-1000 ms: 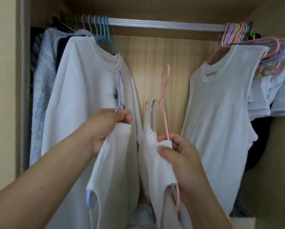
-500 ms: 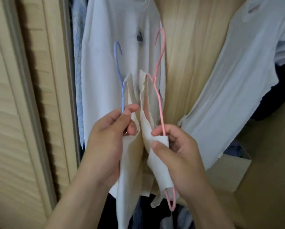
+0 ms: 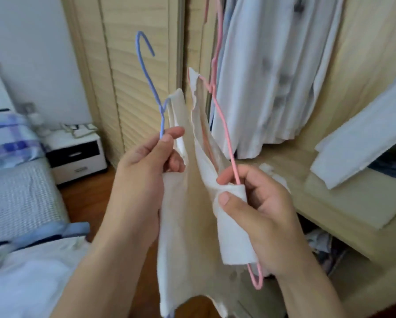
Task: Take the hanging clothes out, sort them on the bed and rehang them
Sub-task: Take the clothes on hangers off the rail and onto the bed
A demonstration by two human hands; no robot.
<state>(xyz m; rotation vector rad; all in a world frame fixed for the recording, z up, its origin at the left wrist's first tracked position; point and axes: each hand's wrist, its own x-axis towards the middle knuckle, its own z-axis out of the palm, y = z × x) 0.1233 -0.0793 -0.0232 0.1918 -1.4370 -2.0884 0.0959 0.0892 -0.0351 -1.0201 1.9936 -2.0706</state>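
Two white garments hang in mid-air before the wardrobe: the left hand pinches the blue hanger with its cream top, the right hand grips the pink hanger and its white top, fingers curled. The bed lies at left.

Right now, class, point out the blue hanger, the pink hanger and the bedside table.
blue hanger (image 3: 149, 81), head view, on its bare neck below the hook.
pink hanger (image 3: 227, 138), head view, on its wire arm above the right hand.
bedside table (image 3: 76, 154), head view, on its dark drawer front.
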